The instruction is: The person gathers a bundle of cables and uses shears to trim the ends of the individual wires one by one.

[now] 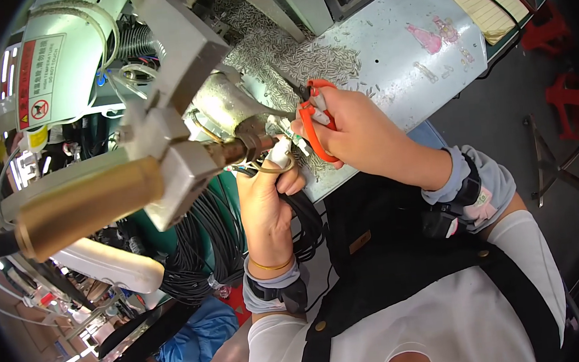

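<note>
Head view shows the black cable [308, 220] looped below the left grip [265, 196], with a white piece [279, 154] at the fingertips, near the edge of a pale worktop [388, 57] strewn with small silvery bits [314, 60]. That grip is curled closed around the cable, while the right grip [363, 124] is wrapped around the orange handles of the pliers [310, 130]; whether their tips touch anything I cannot tell. At left, a white label [40, 81] bears a red band, black print and a prohibition sign.
</note>
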Demonstrator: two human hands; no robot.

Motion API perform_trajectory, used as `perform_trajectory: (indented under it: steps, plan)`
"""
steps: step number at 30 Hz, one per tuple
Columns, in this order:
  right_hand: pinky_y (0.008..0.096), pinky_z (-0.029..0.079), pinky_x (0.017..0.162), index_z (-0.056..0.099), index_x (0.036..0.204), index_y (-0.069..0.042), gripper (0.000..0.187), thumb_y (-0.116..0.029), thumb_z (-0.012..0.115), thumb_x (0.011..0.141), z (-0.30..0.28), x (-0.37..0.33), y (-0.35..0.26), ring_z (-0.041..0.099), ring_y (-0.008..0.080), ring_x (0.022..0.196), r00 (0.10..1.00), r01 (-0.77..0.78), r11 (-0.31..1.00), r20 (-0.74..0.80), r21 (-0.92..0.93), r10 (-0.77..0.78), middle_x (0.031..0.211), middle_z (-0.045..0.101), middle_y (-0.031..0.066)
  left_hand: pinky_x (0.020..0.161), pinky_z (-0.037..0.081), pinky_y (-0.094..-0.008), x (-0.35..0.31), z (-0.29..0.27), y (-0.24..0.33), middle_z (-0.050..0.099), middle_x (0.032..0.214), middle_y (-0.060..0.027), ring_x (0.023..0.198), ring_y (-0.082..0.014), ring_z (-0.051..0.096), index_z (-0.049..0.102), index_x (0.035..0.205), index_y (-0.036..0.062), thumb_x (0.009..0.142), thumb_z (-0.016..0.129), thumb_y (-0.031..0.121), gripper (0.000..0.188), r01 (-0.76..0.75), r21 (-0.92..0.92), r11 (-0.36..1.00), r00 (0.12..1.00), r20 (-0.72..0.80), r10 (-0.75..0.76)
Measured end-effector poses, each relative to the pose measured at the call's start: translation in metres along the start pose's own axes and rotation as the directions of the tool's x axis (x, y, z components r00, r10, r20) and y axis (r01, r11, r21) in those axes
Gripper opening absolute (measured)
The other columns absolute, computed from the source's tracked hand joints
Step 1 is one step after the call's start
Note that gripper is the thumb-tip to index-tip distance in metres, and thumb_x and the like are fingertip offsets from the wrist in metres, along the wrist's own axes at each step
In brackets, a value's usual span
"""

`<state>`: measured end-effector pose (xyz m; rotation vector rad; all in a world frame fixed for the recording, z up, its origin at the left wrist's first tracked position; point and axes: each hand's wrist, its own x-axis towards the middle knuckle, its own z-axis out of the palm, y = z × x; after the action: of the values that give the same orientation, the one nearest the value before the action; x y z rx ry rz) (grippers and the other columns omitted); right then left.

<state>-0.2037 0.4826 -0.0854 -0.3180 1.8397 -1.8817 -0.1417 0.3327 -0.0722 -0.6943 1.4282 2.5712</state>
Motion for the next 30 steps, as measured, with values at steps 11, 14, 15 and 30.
perform_trajectory:
  steps: [11,14,15,30]
  plan:
    - [0.0249,0.033,0.042,0.049,0.076,0.002,0.020,-0.015,0.057,0.082,0.000,0.000,0.005,0.044,0.0080,0.047,0.987,0.148,0.974,-0.038,-0.170,-0.157,0.053,0.048,0.0047,0.041,0.024,-0.0216,-0.004,0.006,-0.001,0.041,0.061,-0.0008,0.044,-0.0061,0.029,0.048,0.094,-0.0019,0.078,0.050,0.002,0.016,-0.031,0.032,0.999,0.998,-0.048,0.032]
    - [0.0250,0.033,0.042,0.049,0.077,0.002,0.018,-0.013,0.058,0.081,0.001,0.001,0.005,0.043,0.0077,0.047,0.984,0.159,0.973,-0.052,-0.165,-0.169,0.054,0.048,0.0047,0.042,0.024,-0.0218,-0.001,-0.001,0.000,0.043,0.062,-0.0017,0.044,-0.0073,0.029,0.048,0.094,-0.0017,0.079,0.052,0.003,0.016,-0.038,-0.002,0.999,0.999,0.015,0.038]
    - [0.0251,0.034,0.042,0.049,0.077,0.002,0.018,-0.013,0.058,0.081,0.002,0.000,0.005,0.043,0.0076,0.047,0.983,0.164,0.973,-0.060,-0.162,-0.175,0.055,0.048,0.0046,0.042,0.025,-0.0219,-0.002,-0.002,0.000,0.044,0.063,-0.0021,0.044,-0.0078,0.030,0.049,0.094,-0.0017,0.079,0.052,0.003,0.016,-0.041,-0.019,0.999,0.998,0.047,0.042]
    - [0.0235,0.041,0.050,0.056,0.084,-0.001,0.013,-0.002,0.060,0.072,-0.005,-0.046,-0.007,0.055,0.0129,0.054,0.912,0.409,0.872,0.167,-0.271,-0.376,0.074,0.062,0.0082,0.064,0.048,-0.0276,-0.068,0.027,-0.021,0.061,0.077,-0.0119,0.067,-0.0175,0.059,0.054,0.094,-0.0049,0.076,0.063,0.004,0.022,-0.197,0.309,0.931,0.967,-0.093,0.235]
